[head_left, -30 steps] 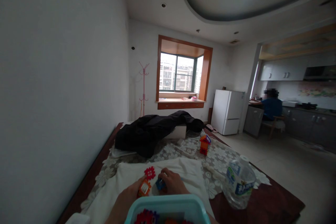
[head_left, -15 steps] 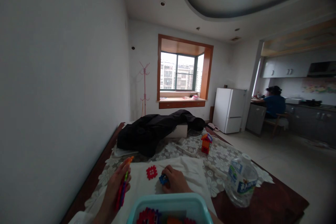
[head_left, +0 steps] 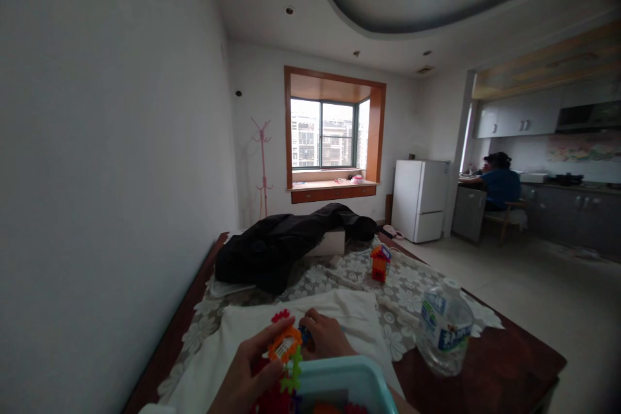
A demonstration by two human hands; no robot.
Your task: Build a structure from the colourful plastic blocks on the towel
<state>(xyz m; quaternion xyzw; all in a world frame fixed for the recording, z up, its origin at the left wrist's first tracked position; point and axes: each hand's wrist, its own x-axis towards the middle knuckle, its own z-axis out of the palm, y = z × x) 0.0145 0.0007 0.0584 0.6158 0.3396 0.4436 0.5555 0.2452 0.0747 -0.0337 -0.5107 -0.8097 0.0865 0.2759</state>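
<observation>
My left hand [head_left: 250,365] is closed on a group of joined toy building pieces [head_left: 295,372]: an orange one on top, with green and red below. It is held over the left side of a teal plastic box [head_left: 347,363]. Just beyond, my right hand [head_left: 328,337] has its fingers curled round a blue building piece [head_left: 305,334], low over the white cloth [head_left: 339,303]. A red building piece [head_left: 280,315] lies on that cloth, mostly hidden behind the left hand's pieces. More pieces, partly cut off by the frame, lie inside the box.
A small orange-and-red block house [head_left: 380,265] stands on the floral tablecloth. A clear plastic bottle [head_left: 445,333] is at the right, near the table edge. Black fabric [head_left: 276,249] lies across the far side. Another person [head_left: 502,184] sits in the kitchen area.
My left hand has moved right, bringing its joined pieces close to my right hand and over the box's left part. The right hand has stayed nearly in place with the blue piece.
</observation>
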